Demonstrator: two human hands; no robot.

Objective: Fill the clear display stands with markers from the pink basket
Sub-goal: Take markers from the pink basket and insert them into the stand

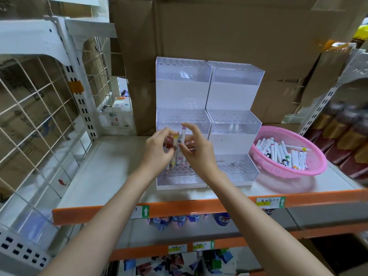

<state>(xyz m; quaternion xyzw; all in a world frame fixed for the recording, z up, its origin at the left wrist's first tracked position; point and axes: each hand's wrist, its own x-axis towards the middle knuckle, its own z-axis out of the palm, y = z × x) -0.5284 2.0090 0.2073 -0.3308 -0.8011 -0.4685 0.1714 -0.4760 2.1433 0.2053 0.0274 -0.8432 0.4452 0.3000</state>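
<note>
Your left hand [159, 151] pinches yellow-capped white marker [175, 143]; right hand [199, 154] pinches purple-capped white marker [182, 136], above left clear tiered stand [183, 116].

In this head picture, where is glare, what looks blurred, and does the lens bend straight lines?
Head view: glare sits on the top tier of the left clear stand; head view: the dark bottles at the right edge are smeared, and the left hand and right hand, holding markers, look slightly soft; head view: the white shelf uprights tilt apart upward, a wide-lens distortion.
</note>
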